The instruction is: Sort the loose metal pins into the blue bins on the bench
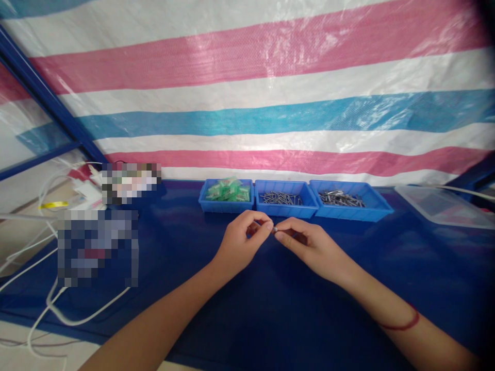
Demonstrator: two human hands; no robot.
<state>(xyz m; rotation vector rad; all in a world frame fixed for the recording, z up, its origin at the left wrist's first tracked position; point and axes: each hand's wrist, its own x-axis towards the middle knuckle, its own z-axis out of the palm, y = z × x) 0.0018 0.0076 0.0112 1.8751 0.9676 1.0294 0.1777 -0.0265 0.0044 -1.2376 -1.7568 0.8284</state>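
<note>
My left hand (247, 234) and my right hand (303, 239) meet fingertip to fingertip above the blue table. Both are closed in a pinch on one small metal piece (275, 230), mostly hidden by the fingers; its kind cannot be made out. Just beyond the hands stands a blue bin of screws (284, 210), long and thin. To its right, another blue bin (375, 212) holds thicker metal fasteners (340, 197). The left blue bin (224, 207) is heaped with small green-and-clear packets (232, 190).
A clear plastic lid or tray (444, 206) lies at the right back. White cables (73, 322) loop over the left side, near blurred-out items (98, 247). A striped plastic sheet (270, 121) hangs behind the table (270, 319). A blue metal frame (42, 93) rises at left.
</note>
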